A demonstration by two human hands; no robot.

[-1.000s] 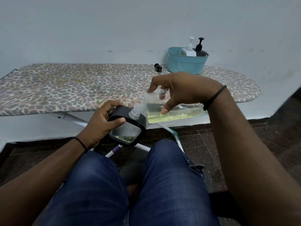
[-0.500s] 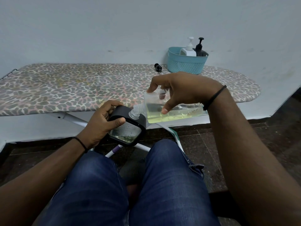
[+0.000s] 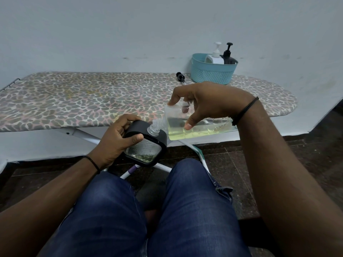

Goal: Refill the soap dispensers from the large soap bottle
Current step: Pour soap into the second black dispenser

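the right hand (image 3: 207, 102) grips the bottle (image 3: 196, 127) from above at frame centre, thumb and fingers pinching its clear, flat sides. its long axis lies nearly level, neck pointing left and down into the dispenser (image 3: 146, 145), mouths touching. the left hand (image 3: 115, 141) wraps the dispenser's black frame just left, tilting it. yellow-green soap pools low in the bottle. behind, on the spotted board (image 3: 74, 101), a ribbed teal basket (image 3: 213, 74) holds two pump dispensers; a loose pump (image 3: 180, 76) lies beside it.

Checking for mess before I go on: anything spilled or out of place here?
No spill shows. One loose black pump head lies on the ironing board beside the teal basket, off its dispenser. The large soap bottle meets the black dispenser neck to neck.
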